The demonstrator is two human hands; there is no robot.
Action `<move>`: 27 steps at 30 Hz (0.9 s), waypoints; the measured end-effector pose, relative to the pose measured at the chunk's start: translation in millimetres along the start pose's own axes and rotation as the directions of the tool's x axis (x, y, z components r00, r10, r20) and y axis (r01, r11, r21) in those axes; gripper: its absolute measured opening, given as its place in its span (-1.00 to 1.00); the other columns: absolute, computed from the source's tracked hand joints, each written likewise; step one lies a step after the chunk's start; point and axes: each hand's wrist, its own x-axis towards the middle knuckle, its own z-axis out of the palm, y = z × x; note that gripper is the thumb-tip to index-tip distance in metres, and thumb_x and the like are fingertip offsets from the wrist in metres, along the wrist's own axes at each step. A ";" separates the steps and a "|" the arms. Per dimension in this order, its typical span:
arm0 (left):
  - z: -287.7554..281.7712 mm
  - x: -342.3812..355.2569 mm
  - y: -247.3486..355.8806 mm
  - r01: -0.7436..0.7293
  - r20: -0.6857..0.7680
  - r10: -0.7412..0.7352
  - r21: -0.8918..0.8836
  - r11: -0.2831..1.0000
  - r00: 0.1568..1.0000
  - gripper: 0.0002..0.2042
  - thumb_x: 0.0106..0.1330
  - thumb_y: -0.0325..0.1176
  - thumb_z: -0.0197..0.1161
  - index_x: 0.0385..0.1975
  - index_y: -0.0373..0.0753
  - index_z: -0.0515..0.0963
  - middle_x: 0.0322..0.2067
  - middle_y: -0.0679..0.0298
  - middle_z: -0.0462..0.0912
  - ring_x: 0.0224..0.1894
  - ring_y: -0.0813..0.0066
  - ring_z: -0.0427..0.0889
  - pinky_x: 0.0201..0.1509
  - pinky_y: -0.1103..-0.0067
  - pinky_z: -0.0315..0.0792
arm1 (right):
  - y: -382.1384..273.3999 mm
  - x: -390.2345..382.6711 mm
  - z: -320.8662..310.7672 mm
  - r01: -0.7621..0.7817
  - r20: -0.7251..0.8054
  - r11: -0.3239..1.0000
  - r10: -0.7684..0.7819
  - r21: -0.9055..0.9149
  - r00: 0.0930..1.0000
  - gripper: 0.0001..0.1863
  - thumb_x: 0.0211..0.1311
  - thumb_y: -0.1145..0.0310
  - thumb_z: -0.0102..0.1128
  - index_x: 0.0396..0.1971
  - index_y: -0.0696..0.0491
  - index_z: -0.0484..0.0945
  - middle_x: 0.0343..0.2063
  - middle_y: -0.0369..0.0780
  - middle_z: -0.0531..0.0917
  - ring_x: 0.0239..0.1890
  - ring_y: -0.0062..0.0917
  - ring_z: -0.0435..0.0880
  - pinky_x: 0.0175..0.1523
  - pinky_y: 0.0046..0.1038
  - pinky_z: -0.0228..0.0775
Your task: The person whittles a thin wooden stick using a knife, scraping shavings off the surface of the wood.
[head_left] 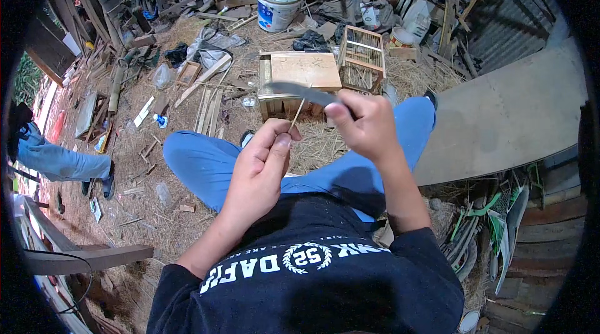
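Note:
Between the fingers and thumb of my left hand [264, 164] is a thin wooden stick [299, 113], tilted upward. My right hand [365, 123] is closed round the handle of a knife, the handle itself hidden by the fingers. The dark knife blade [301, 91] points left and crosses the stick near its upper end. Beyond both hands stands a low wooden box [306, 69] with a flat light-brown top. To its right is a slatted wooden cage [364, 53].
A white bucket [280, 6] stands at the back. A broad flat board [500, 118] lies at my right. Straw, sticks and scraps cover the ground. Another person's jeans-clad legs [62, 159] are at far left, and a curved wooden beam [90, 260] juts in at lower left.

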 end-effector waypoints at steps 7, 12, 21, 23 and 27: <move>-0.3 -4.1 7.1 -0.013 0.031 0.009 0.123 0.992 0.999 -0.86 0.56 -0.40 -0.04 -0.09 -0.26 0.45 -0.58 0.54 0.24 -0.56 0.83 0.17 -0.51 0.73 0.07 | 2.5 1.8 3.6 0.014 -0.045 0.995 -0.018 -0.096 0.999 -0.41 0.29 -0.16 0.17 -0.69 0.06 0.47 -0.80 -0.14 0.47 -0.71 -0.19 0.53 -0.58 -0.25 0.29; 1.7 1.2 -2.1 -0.012 0.021 0.010 0.105 0.994 1.000 -0.88 0.56 -0.41 -0.02 -0.13 -0.26 0.46 -0.58 0.55 0.24 -0.55 0.82 0.15 -0.51 0.72 0.07 | 33.1 15.1 2.8 -0.282 -0.027 0.899 0.308 0.335 0.951 -0.35 0.41 -0.18 0.04 -0.65 0.11 0.50 -0.80 -0.37 0.40 -0.72 -0.59 0.40 -0.57 -0.44 0.17; 1.1 1.8 -4.7 0.021 -0.012 -0.019 0.199 0.980 1.000 -0.88 0.55 -0.40 0.00 -0.15 -0.27 0.47 -0.58 0.54 0.24 -0.54 0.84 0.15 -0.51 0.70 0.06 | -5.1 8.9 3.1 -0.456 0.360 0.355 0.307 0.816 0.881 -0.67 0.46 0.09 0.10 -0.28 0.08 0.52 -0.71 -0.52 0.26 -0.76 -0.88 0.07 -0.69 -0.69 -0.14; 2.0 1.7 -4.7 0.022 -0.008 -0.020 0.196 0.980 1.000 -0.88 0.55 -0.40 0.01 -0.15 -0.27 0.47 -0.58 0.54 0.25 -0.54 0.84 0.15 -0.51 0.70 0.07 | -8.7 9.3 0.7 -0.440 0.338 0.355 0.315 0.825 0.887 -0.76 0.42 0.20 0.14 -0.23 0.09 0.53 -0.71 -0.53 0.27 -0.76 -0.88 0.08 -0.69 -0.70 -0.12; 3.3 2.8 -6.7 0.004 -0.004 -0.003 0.203 0.979 1.000 -0.87 0.55 -0.38 0.02 -0.15 -0.28 0.47 -0.58 0.54 0.27 -0.54 0.84 0.17 -0.51 0.70 0.08 | -7.4 8.2 -1.2 -0.414 0.337 0.345 0.263 0.842 0.904 -0.82 0.36 0.29 0.20 -0.20 0.10 0.55 -0.71 -0.54 0.28 -0.76 -0.89 0.11 -0.68 -0.71 -0.12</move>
